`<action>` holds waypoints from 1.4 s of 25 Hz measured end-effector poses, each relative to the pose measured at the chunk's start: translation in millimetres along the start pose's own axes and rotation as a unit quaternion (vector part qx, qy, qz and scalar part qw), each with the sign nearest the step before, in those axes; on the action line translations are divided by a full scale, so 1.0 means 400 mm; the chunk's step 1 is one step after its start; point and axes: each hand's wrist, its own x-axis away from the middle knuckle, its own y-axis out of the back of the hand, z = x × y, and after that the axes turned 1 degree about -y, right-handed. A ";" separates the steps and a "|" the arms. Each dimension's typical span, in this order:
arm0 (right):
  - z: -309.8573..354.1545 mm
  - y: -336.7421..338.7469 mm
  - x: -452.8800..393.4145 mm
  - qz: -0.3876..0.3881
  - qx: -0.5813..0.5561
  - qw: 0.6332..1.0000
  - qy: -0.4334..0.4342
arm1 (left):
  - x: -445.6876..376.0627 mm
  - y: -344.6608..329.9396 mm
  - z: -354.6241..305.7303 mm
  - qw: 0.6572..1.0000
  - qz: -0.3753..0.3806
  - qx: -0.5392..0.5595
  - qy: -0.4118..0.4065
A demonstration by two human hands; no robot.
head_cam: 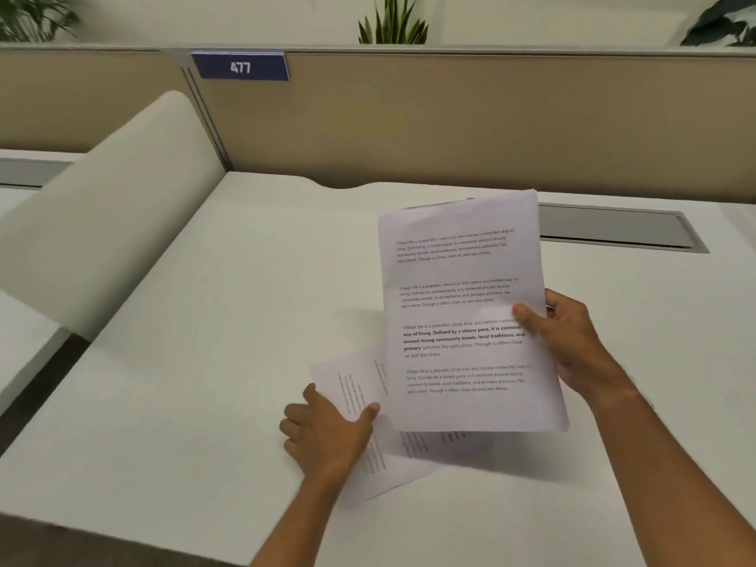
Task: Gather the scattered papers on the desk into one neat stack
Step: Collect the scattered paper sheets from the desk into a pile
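My right hand (572, 337) grips a stack of printed white papers (462, 304) by its right edge, thumb on top, holding it tilted up above the white desk (204, 362). Below the stack, a loose printed sheet (360, 399) lies at an angle on the desk, partly hidden under the held papers. My left hand (327, 431) is on that sheet's left edge, thumb on top of the paper and fingers curled at its rim.
A beige partition (450, 124) with a blue "477" sign (240, 67) runs along the back. A grey cable tray slot (613, 227) sits at the desk's far right. A cream curved divider (110, 223) stands on the left. Plants top the partition.
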 end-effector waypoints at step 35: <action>0.018 -0.026 -0.056 0.102 0.121 0.986 -0.052 | -0.214 0.322 -0.440 0.860 0.120 0.001 -0.496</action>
